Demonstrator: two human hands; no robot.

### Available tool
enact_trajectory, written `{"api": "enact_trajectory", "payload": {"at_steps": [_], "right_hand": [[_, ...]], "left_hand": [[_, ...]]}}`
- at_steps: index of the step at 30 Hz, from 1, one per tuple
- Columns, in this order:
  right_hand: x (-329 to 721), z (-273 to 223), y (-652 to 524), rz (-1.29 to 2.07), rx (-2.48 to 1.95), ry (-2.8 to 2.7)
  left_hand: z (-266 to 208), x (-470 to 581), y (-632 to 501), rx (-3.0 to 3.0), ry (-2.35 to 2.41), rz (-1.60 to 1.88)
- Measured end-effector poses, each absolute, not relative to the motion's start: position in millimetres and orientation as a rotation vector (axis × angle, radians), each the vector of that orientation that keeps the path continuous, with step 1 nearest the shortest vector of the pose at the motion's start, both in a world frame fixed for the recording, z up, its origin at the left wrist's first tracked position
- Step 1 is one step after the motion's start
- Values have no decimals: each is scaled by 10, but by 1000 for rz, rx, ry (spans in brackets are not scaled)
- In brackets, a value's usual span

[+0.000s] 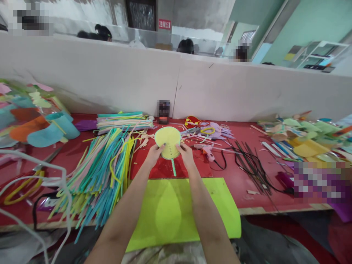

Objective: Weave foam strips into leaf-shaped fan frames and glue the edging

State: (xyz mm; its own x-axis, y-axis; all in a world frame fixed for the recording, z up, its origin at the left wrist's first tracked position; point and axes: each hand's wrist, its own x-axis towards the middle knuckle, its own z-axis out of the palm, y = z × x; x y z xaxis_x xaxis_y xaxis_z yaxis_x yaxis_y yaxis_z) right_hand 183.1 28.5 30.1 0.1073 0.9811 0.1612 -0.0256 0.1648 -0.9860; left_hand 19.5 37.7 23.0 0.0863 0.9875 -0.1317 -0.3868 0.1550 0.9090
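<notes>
Scissors [40, 171] with yellow handles lie on the red desk [255, 201], between 8 and 9 o'clock of centre; bundle of coloured strips [101, 172] nearer, at 8. Left hand [155, 154] pinches the edge of a yellow disc [168, 141] at its 8 o'clock. Disc at centre, between both hands; green stem [173, 167] out at 6, lime sheet [169, 212] beyond. Right hand [185, 152] grips disc at 4. Pink glue gun [208, 151] at 3; dark rods [251, 168] farther, between 3 and 4.
</notes>
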Motion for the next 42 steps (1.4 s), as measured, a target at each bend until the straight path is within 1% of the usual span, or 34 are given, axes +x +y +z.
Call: {"api": "enact_trajectory", "payload": {"at_steps": [2,8,12,15,18,23,28,32,35,37,42], "right_hand": [[1810,293,282,1053,-1089,-1156],[1981,274,310,1021,-1216,-1012],[2222,290,357,947,-1274,-906],[2267,319,357,903,-1222,-856],[2182,350,302,900,-1235,-984],[2066,354,216,588,-1397,-1291],[2112,298,242,437,-1543,-1428],[2128,301,245,208,-1766,-1561],[2124,322,218,30,-1877,-1608],[2127,330,201,-15,-1894,-1587],[2318,430,310,-14,-1690,-1517]], "left_hand": [[248,200,363,845,921,1238],[249,162,334,963,840,1045],[240,127,348,965,833,1061],[226,120,363,979,838,1077],[222,132,359,994,854,1072],[235,149,336,1032,873,1032],[250,129,336,1069,911,990],[253,97,350,1072,917,979],[259,70,369,1007,905,1025],[274,56,386,915,895,1095],[278,51,466,681,898,1361]]}}
